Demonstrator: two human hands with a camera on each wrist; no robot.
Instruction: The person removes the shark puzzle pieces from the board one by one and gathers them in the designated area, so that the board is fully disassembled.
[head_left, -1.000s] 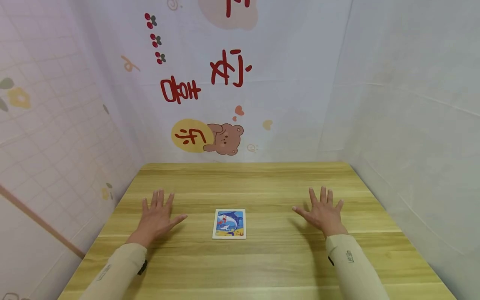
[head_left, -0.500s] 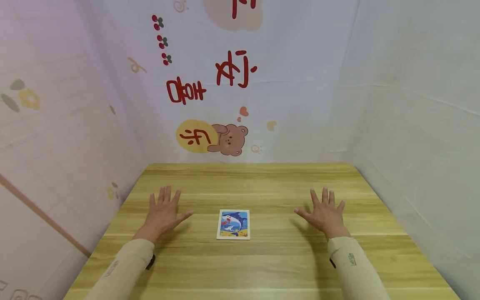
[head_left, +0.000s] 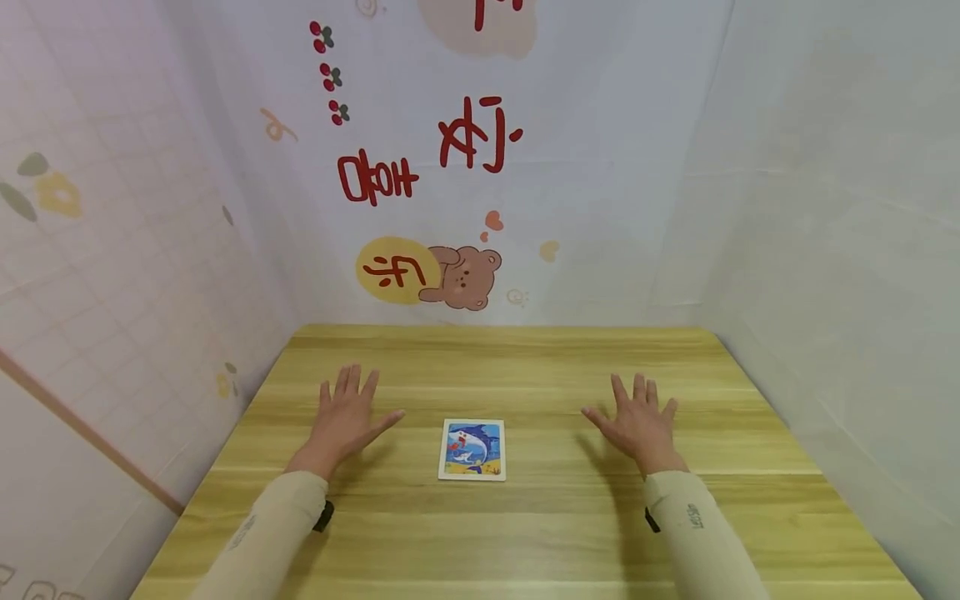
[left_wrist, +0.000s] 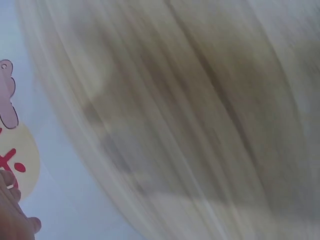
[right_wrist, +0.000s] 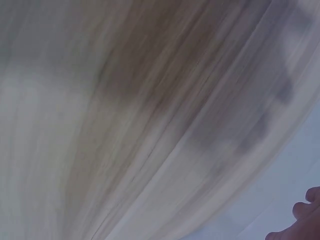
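While both hands are lying spread and flat on the worktop, left and right are holding nothing, flanking the card lying face-up between them, seemingly readying to reach it.

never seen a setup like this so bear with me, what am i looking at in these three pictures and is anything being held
There is no machine here: a person wears three cameras. The wide picture comes from a camera on the head, looking forward and down. It shows the left hand and the right hand, both with fingers spread and straight, over a wooden table. Between them lies a small picture card with a shark on it, flat on the wood, apart from both hands. Neither hand has a grip on anything.

The two blurry pictures come from cameras strapped to the wrists. Each shows mostly smeared wood grain, with only fingertips at an edge: the left hand's at lower left, the right hand's at lower right. A decorated cloth backdrop stands behind the table.
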